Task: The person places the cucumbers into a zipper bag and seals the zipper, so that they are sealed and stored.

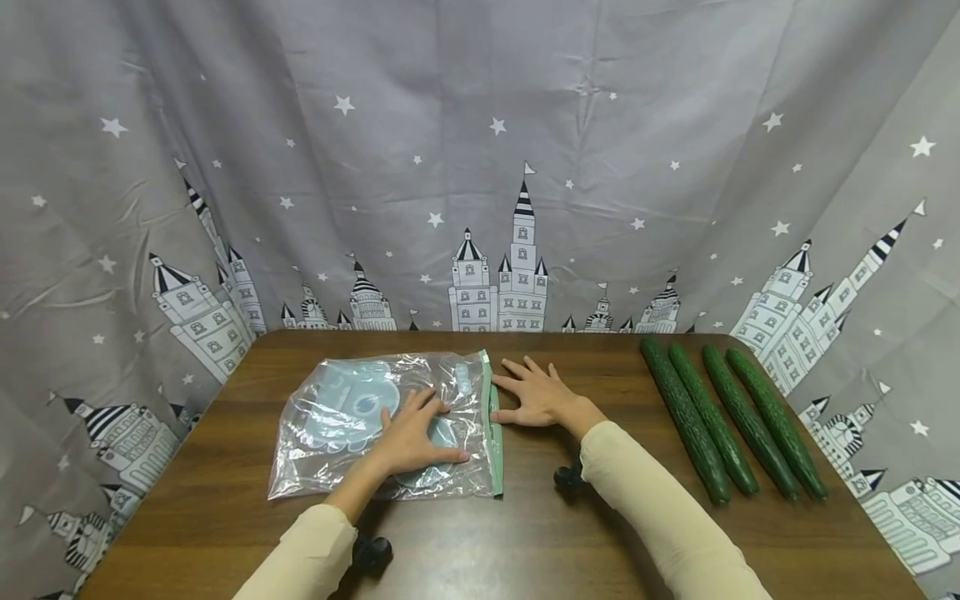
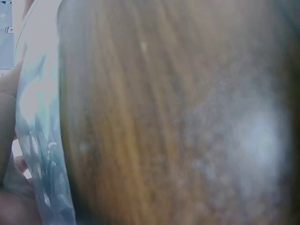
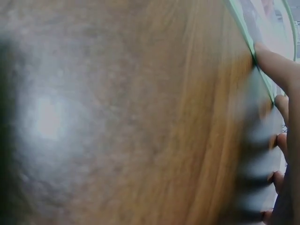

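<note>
A clear plastic zip bag [image 1: 352,404] with pale blue print lies flat on the wooden table, its green zip strip [image 1: 495,442] on the right. My left hand [image 1: 412,437] rests on the bag with thumb and fingers spread. In the left wrist view the bag's shiny edge [image 2: 47,136] runs along the left side, beside part of the hand. My right hand [image 1: 538,398] lies at the green strip, fingers spread and palm down. The right wrist view has my right thumb [image 3: 276,68] right at the strip's edge and the other fingertips low over the table.
Several long green cucumbers [image 1: 682,421] lie side by side on the right of the table [image 1: 570,542]. A grey curtain [image 1: 465,100] with stars and castles hangs behind and around it. Black wrist devices [image 1: 371,552] sit under both forearms.
</note>
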{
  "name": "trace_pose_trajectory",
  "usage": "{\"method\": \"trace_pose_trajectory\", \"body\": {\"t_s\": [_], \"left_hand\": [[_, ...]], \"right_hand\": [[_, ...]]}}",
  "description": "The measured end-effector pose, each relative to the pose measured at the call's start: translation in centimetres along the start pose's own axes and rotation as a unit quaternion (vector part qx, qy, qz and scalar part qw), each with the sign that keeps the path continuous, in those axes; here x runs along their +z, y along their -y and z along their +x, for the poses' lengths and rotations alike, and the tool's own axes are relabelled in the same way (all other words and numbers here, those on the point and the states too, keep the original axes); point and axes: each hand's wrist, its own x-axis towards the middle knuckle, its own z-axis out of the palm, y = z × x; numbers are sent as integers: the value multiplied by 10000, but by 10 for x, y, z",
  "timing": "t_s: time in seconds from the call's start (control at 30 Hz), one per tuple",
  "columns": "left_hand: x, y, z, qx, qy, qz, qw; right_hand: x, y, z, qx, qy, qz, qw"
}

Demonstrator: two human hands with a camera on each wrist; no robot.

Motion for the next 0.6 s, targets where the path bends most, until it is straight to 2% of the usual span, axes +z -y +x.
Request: {"method": "trace_pose_trajectory", "body": {"t_s": [0.1,0.33,0.6], "left_hand": [[-1,0,-1,9,92,18,10000],[-6,5,-3,284,145,-6,9995],[-11,12,-12,223,169,-32,9996]], "right_hand": [[0,0,3,81,62,-55,9999],[7,-9,10,205,28,-130,9997],[12,-8,9,203,51,-24,9998]]}}
